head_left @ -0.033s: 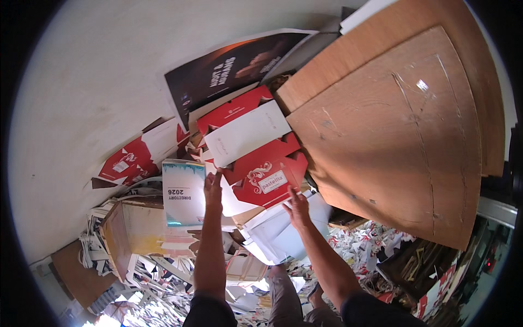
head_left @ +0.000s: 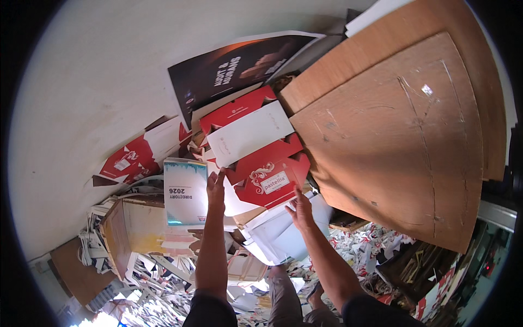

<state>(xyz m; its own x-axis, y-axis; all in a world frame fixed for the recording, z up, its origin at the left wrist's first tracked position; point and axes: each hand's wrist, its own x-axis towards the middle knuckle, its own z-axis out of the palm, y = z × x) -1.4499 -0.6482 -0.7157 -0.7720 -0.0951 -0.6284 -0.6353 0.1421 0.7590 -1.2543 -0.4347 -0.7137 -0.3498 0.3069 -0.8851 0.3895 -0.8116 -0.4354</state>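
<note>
A flattened red and white cardboard box lies face up on a stack in front of me, its white middle panel farther back. At its left edge is my left hand, fingers stretched upward, fingertips against the cardboard. By the near right corner, my right hand has its fingers spread, with the fingertips at or just off the edge; exact contact is hard to see. Neither hand visibly grips it. To the left of my left hand stands a white and teal directory book.
A large brown board leans on the right. Behind the stack, a dark printed poster rests against the pale wall. Another red and white box piece lies left. White paper sheets sit below; shredded paper covers the floor.
My right hand's fingers have eased slightly away from the box's near edge and spread a little. The whole view has shifted slightly; the box looks unmoved on the stack.
</note>
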